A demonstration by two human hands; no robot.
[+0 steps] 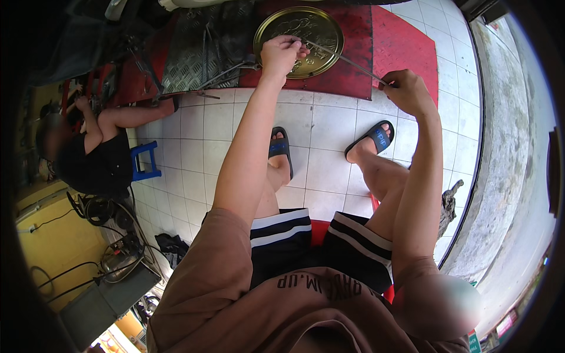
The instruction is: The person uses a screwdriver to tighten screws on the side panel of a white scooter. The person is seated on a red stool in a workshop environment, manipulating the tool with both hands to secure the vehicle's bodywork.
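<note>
A long thin metal rod (pixel 347 62) spans between my two hands at a slant. My left hand (pixel 282 56) grips its upper-left end above a round gold-coloured metal tray (pixel 276 26) with a raised pattern. My right hand (pixel 406 88) is closed on the other end, at the front edge of the red platform (pixel 359 35). On the dark tread plate (pixel 182 59) left of the tray lie metal bars, one of them a long tool (pixel 229 75).
A co-worker (pixel 88 141) sits at the left by a blue plastic stool (pixel 147 162), hands on red metal parts. Hoses and a machine (pixel 103 209) stand at lower left, with a dark cloth (pixel 173 247). A gnarled dark object (pixel 450 209) lies by a sill at the right.
</note>
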